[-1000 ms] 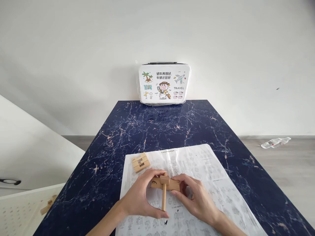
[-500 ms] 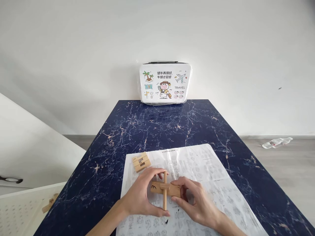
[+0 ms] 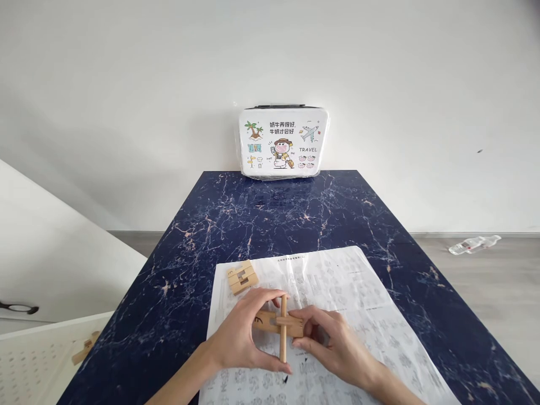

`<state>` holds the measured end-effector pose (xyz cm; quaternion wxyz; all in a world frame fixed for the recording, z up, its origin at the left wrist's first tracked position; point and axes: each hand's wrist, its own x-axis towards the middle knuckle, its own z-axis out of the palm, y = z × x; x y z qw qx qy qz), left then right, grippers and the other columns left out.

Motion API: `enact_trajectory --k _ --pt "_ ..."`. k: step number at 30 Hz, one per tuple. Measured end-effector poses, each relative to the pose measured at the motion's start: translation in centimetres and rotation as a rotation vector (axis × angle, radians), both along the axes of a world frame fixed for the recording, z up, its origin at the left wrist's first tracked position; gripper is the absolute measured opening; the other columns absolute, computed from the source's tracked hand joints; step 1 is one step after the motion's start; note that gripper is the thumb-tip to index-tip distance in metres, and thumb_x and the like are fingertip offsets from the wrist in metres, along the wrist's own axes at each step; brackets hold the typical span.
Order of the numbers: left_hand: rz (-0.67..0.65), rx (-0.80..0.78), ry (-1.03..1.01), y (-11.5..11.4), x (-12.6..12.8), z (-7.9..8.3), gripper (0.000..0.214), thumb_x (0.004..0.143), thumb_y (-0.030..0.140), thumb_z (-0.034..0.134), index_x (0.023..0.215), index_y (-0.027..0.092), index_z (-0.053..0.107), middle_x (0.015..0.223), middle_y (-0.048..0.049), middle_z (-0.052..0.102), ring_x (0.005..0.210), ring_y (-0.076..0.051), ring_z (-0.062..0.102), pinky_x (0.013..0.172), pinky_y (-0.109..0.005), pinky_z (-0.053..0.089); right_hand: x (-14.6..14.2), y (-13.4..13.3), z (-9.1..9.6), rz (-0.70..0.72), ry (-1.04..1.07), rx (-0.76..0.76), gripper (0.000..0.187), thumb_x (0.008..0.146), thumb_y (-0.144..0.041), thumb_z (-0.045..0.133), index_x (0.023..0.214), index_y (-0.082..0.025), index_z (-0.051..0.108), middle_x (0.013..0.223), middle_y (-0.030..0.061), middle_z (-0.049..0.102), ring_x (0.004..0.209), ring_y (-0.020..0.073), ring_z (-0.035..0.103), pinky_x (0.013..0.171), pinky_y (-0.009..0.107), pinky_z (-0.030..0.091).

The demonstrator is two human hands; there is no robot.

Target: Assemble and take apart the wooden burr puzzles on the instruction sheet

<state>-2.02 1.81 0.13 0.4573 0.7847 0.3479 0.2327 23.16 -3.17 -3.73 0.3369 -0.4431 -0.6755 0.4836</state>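
Head view, left hand [image 3: 238,340] and right hand [image 3: 340,351] grasping wooden cross [image 3: 278,323], thin stick [image 3: 283,346] now slid farther through flat block [image 3: 262,321]

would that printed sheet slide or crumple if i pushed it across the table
The printed sheet looks thin and creased, so probably floppy. On the glossy marbled table it would likely slide easily, dragging the wooden block cluster sitting on its corner.

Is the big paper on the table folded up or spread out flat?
Spread out flat. The paper lies open on the table, both far corners showing, and a wooden block sits on its far-left corner.
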Motion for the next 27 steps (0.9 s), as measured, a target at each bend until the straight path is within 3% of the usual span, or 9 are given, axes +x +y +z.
enact_trajectory --k 6,12,19,27 --pt "-0.003 0.005 0.010 0.0 0.0 -0.1 0.098 0.065 0.067 0.097 0.148 0.036 0.053 0.135 -0.0093 0.066 0.119 -0.035 0.066 0.105 -0.054 0.053 -0.1 0.0 0.2 -0.005 -0.013 0.017 0.041 0.101 -0.059 0.072 0.123 -0.024 0.071 0.077 0.0001 0.068 0.062 0.0156 0.060 0.057 0.028 0.053" --pt "-0.014 0.057 0.047 -0.1 0.2 -0.1 0.098 0.066 0.070 0.094 0.148 0.035 0.052 0.132 -0.0099 0.066 0.117 -0.035 0.066 0.104 -0.055 0.055 -0.2 0.5 1.4 -0.057 0.037 0.249 0.038 0.104 -0.058 0.067 0.124 -0.026 0.068 0.114 0.0108 0.070 0.086 0.0229 0.069 0.068 0.034 0.060" --pt "-0.025 0.123 0.057 -0.3 0.5 -0.1 0.095 0.068 0.067 0.095 0.145 0.033 0.051 0.130 -0.0100 0.067 0.118 -0.036 0.065 0.106 -0.057 0.054 -0.4 0.3 1.8 -0.109 -0.004 0.440 0.009 0.106 -0.032 0.069 0.113 -0.029 0.073 0.108 0.0075 0.065 0.090 0.0231 0.069 0.077 0.038 0.060" --pt "-0.039 0.163 0.080 -0.4 0.5 -0.1 0.095 0.067 0.061 0.096 0.145 0.033 0.049 0.133 -0.0094 0.068 0.121 -0.037 0.065 0.109 -0.058 0.051 -0.5 -0.5 2.4 -0.126 -0.068 0.553 0.018 0.104 -0.015 0.063 0.114 -0.028 0.071 0.101 0.0074 0.065 0.086 0.0237 0.068 0.072 0.038 0.061"
